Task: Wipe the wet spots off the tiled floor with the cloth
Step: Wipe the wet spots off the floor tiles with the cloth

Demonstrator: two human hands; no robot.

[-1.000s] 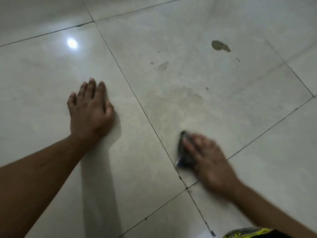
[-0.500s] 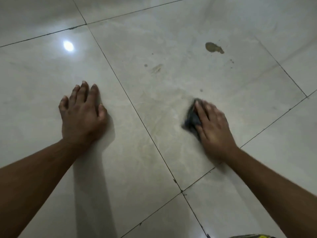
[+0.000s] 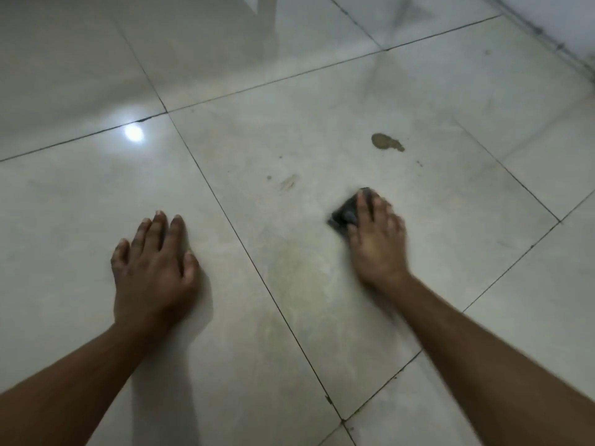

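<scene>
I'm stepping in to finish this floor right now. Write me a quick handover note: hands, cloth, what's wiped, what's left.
Left hand: flat on the floor, fingers straight, bracing; holds nothing.
Right hand: presses the dark cloth onto the middle tile; blurred, so the grip is unclear.
Done: a dull smeared patch between the hands looks wiped.
Left: the brown spot beyond the cloth, small specks near it, a faint streak and dot to the cloth's left.
</scene>
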